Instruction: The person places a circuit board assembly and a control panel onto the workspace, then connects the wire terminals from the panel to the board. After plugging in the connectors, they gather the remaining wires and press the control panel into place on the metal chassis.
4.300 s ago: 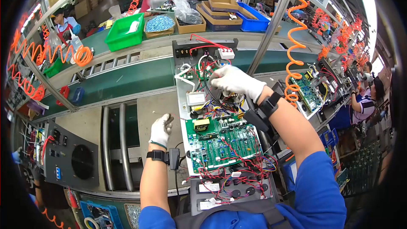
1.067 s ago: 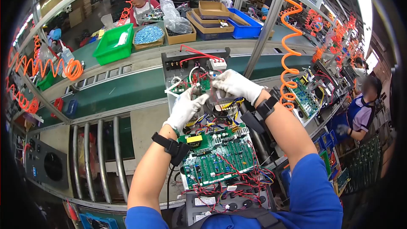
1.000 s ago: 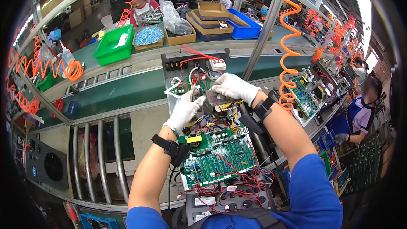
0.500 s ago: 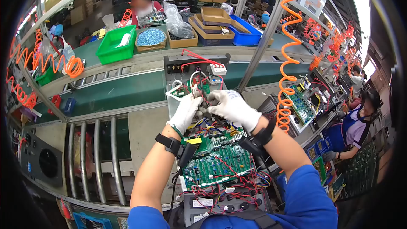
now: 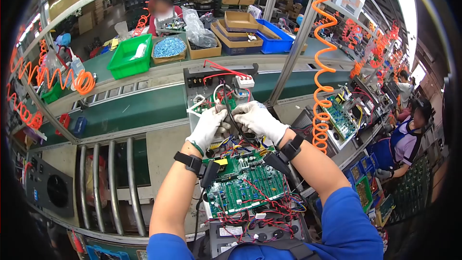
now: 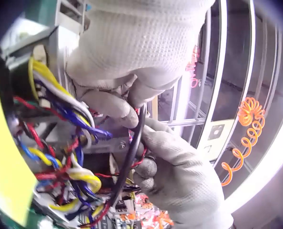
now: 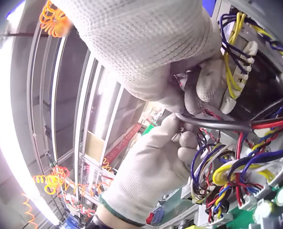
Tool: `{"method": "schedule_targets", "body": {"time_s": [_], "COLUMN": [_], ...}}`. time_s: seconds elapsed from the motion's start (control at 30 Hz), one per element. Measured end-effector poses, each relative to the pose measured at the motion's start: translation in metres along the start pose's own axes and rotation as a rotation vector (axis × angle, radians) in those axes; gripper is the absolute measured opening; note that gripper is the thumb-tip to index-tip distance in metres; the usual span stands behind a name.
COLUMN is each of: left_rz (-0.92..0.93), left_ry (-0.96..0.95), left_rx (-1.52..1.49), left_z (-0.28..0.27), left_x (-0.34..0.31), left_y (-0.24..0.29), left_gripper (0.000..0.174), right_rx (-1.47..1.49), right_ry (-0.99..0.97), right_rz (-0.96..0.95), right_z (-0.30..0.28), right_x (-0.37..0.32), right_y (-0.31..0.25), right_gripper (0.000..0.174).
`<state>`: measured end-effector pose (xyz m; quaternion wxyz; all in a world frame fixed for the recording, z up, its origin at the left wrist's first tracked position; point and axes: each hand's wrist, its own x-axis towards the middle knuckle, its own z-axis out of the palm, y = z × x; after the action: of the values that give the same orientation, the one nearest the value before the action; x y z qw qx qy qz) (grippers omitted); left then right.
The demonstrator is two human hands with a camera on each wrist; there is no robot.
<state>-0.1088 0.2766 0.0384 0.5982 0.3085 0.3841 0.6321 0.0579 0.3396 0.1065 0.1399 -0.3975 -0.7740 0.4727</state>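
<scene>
Both gloved hands meet over the open chassis, above its upper wiring. In the head view a black cable point(image 5: 232, 118) runs between the left hand point(image 5: 208, 126) and the right hand point(image 5: 260, 119). The left wrist view shows fingertips of the left hand point(image 6: 136, 45) and right hand point(image 6: 182, 174) pinching the black cable point(image 6: 131, 160) close together. From the right wrist view, the right hand point(image 7: 151, 50) curls over the cable point(image 7: 220, 124), with the left hand point(image 7: 148, 171) against it below. A green circuit board point(image 5: 245, 185) lies nearer the body. The cable's far end is hidden by the gloves.
Metal rollers point(image 5: 114, 188) lie left of the chassis, and a green conveyor belt point(image 5: 115, 108) passes behind. A metal post point(image 5: 291, 53) and orange coiled hose point(image 5: 320, 86) stand right. Beyond are a green bin point(image 5: 130, 58), a blue bin point(image 5: 276, 41) and another wired unit point(image 5: 344, 120).
The left hand has come from the chassis's left side to join the right hand over the wiring. In the last half second, the black cable has become clearly visible between them.
</scene>
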Motion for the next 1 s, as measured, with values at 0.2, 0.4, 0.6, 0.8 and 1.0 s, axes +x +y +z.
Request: {"method": "schedule_targets", "body": {"time_s": [0.2, 0.4, 0.6, 0.8, 1.0], "left_rz": [0.327, 0.445, 0.48, 0.589, 0.376], "left_ry": [0.387, 0.2, 0.199, 0.212, 0.111], "left_rx": [0.394, 0.289, 0.357, 1.417, 1.779], "left_z": [-0.018, 0.002, -0.009, -0.019, 0.004], "left_x": [-0.014, -0.046, -0.04, -0.017, 0.007], "left_y": [0.023, 0.061, 0.066, 0.049, 0.047], "left_gripper": [0.023, 0.051, 0.065, 0.053, 0.046], "right_rx": [-0.075, 0.168, 0.459, 0.944, 1.008], "right_ry": [0.16, -0.222, -0.356, -0.047, -0.02], "right_rz": [-0.285, -0.472, -0.313, -0.047, -0.061], "right_z": [0.005, 0.046, 0.032, 0.006, 0.008], "right_x": [-0.005, 0.026, 0.037, 0.045, 0.05], "right_y": [-0.029, -0.039, -0.023, 0.012, 0.006], "right_gripper": [0.029, 0.039, 0.027, 0.023, 0.019]}}
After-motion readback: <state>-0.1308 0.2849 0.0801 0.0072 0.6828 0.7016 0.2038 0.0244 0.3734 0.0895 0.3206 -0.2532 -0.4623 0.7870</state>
